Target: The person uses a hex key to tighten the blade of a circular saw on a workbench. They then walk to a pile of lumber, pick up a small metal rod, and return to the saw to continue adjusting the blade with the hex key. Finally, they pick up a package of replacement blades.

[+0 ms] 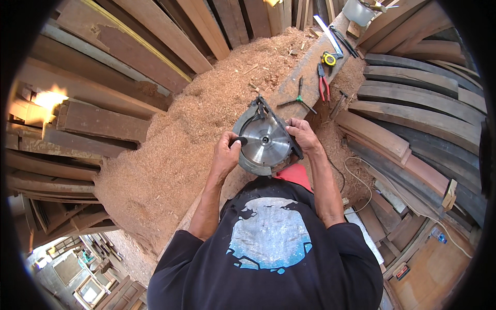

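Note:
A circular saw (247, 155) rests in front of my torso with its round steel blade (267, 145) facing up. My left hand (226, 153) is closed at the saw's left side, its thumb and fingers on a small black tab by the curved grey guard. My right hand (304, 136) grips the edge of the dark base plate (278, 120) on the other side. The saw's motor side is hidden underneath. Just beyond the saw, on a plank (305, 70), lies a three-armed Y wrench (298, 98) with a green centre.
Farther along the plank are red-handled pliers (323, 85), a yellow tape measure (328, 59), a metal square (327, 35) and a grey container (357, 12). Sawdust (170, 139) is heaped to the left. Stacked boards (413, 93) stand all around. A pale cord (368, 178) trails at right.

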`<action>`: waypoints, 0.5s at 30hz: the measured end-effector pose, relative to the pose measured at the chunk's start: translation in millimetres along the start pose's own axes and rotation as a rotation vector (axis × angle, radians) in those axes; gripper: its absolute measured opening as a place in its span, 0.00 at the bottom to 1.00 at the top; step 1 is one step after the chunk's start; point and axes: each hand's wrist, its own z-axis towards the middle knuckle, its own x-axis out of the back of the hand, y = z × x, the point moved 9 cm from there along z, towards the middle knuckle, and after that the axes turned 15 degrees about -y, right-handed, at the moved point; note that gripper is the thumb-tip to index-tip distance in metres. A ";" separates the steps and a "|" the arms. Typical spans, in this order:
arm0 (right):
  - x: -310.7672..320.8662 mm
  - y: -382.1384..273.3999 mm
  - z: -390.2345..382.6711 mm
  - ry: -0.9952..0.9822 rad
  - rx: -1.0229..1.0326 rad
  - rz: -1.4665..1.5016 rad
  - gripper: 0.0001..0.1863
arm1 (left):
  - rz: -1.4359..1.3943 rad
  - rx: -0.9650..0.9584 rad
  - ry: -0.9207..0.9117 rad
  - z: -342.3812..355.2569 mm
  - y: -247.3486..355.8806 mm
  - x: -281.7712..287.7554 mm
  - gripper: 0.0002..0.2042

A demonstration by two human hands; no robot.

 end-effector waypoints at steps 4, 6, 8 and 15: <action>-7.6 -5.8 -2.5 -0.015 0.014 0.065 0.05 | -0.374 -0.144 0.101 7.1 -3.3 14.4 0.04; -6.6 -6.1 -4.1 -0.010 0.019 0.066 0.06 | -0.499 -0.207 0.092 15.1 20.0 20.7 0.06; -5.1 -6.0 -5.4 -0.009 0.035 0.066 0.08 | -0.356 -0.099 0.031 28.9 22.4 28.0 0.05; -3.3 -0.7 -5.9 0.026 0.023 0.091 0.07 | 0.587 -0.064 0.096 67.8 85.7 10.1 0.21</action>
